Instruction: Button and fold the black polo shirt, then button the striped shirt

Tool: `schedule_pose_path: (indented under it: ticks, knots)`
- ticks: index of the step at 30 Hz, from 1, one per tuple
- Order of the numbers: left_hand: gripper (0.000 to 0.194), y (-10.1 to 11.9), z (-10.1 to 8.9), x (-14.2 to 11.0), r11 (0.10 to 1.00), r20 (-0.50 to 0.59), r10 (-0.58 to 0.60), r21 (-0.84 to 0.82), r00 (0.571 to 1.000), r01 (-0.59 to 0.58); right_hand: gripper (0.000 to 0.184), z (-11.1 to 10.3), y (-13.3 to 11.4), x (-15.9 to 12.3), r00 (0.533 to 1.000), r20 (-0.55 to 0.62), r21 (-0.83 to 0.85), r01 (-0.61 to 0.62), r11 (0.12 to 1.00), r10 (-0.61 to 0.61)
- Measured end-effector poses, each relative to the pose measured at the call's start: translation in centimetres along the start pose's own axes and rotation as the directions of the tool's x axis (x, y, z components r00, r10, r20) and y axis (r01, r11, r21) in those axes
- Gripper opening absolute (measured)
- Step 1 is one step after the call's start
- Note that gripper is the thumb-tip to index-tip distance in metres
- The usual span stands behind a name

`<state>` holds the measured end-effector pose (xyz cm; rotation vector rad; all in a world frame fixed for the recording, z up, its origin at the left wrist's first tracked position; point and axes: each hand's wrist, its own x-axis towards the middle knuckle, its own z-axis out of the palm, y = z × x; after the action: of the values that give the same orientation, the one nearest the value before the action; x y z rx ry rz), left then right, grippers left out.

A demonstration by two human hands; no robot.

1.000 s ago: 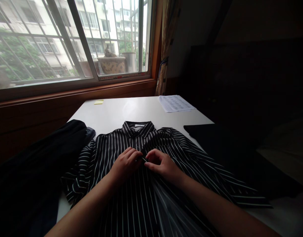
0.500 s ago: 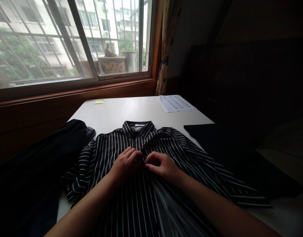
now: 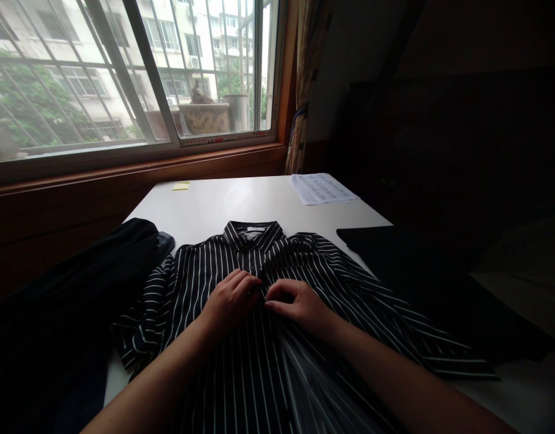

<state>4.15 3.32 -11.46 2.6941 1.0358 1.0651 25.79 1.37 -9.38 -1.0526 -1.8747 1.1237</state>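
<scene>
A black shirt with white stripes lies front up, its collar pointing away from me and its sleeves out to the sides. My left hand rests on the upper chest, fingers bent and closed on the front edge. Opposite it, my right hand pinches the same front edge between thumb and fingers. Whether a button is between the fingertips cannot be made out. Below the hands the right front panel hangs apart, showing its greyish inner side.
The shirt is spread on a white table. Dark clothing is heaped at left, and another dark cloth lies at right. Yellow sticky notes and printed papers are at the far edge, before a barred window.
Almost nothing differs. My right fingertips have shifted very slightly left along the shirt's front edge; the shirt and my left hand stay where they were.
</scene>
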Motion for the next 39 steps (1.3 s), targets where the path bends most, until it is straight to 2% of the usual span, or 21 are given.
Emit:
schedule_pose_path:
  ticks: [23, 39]
  knots:
    - [0.01, 0.08, -0.04, 0.02, 1.0, -0.001, 0.021, 0.014, 1.0, -0.021, 0.006, -0.19, 0.18, 0.11, 0.999, 0.008, -0.021, 0.054, 0.998, -0.054]
    - [0.01, -0.1, -0.21, -0.19, 0.999, 0.014, 0.03, -0.025, 0.999, -0.03, 0.011, -0.32, -0.03, 0.03, 0.998, 0.026, -0.016, 0.053, 0.998, -0.052]
